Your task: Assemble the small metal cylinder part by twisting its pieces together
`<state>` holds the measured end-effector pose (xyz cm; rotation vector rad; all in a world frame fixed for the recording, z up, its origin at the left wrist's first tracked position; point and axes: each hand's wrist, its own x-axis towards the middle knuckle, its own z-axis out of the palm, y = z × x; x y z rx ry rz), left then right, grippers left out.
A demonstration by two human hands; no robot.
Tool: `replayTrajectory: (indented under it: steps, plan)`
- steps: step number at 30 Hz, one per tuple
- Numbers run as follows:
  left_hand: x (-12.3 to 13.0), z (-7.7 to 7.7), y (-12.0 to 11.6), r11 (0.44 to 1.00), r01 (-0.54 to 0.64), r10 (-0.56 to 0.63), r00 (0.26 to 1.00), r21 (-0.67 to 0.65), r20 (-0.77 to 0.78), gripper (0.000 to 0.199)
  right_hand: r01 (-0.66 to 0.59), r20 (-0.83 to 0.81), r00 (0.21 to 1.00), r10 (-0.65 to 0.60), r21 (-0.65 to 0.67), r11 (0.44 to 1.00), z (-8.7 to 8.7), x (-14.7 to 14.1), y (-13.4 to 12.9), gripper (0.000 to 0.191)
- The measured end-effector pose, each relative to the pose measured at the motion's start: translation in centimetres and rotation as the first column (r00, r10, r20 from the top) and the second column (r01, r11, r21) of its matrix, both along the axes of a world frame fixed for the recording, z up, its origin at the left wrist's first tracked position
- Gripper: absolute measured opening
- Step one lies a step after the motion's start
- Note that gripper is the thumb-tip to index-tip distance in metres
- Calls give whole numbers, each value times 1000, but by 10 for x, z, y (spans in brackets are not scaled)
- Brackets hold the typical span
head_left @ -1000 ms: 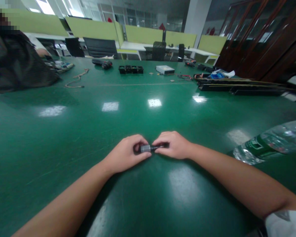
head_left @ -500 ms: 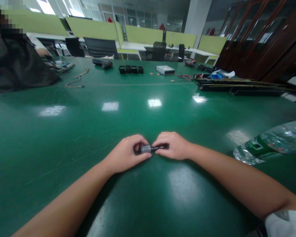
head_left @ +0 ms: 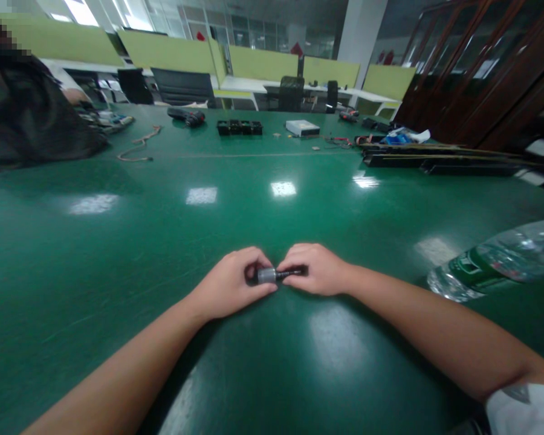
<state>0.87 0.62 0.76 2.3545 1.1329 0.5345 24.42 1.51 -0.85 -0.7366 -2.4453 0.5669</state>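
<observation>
Low over the green table (head_left: 236, 223), both hands meet on one small object. My left hand (head_left: 233, 283) is closed, with thumb and fingers around a grey-and-black cylinder (head_left: 266, 276). From the cylinder's right end runs a thin dark shaft (head_left: 282, 275), pinched by my right hand (head_left: 317, 269) between thumb and forefinger. The object lies level, pointing left to right. Its exact kind is too small to tell, and my fingers hide part of both ends.
At the right a clear plastic bottle (head_left: 494, 266) with a green label lies on its side. Farther back are black blocks (head_left: 239, 127), a white box (head_left: 302, 127), a cable (head_left: 138, 148) and dark long strips (head_left: 435, 160). A person (head_left: 27, 109) in dark clothing is at the far left.
Hardly anything differs. The whole view has shifted very slightly, and both hands keep the same hold on the cylinder and its shaft.
</observation>
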Motion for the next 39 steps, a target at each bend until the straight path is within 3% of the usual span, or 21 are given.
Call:
replayTrajectory:
  steps: [39]
  plan:
    - [2, 5, -2, 999, 14, -14, 1000, 32, -15, 26, -19, -10, 1000, 20, 7, 1000, 1, 0, 0, 17]
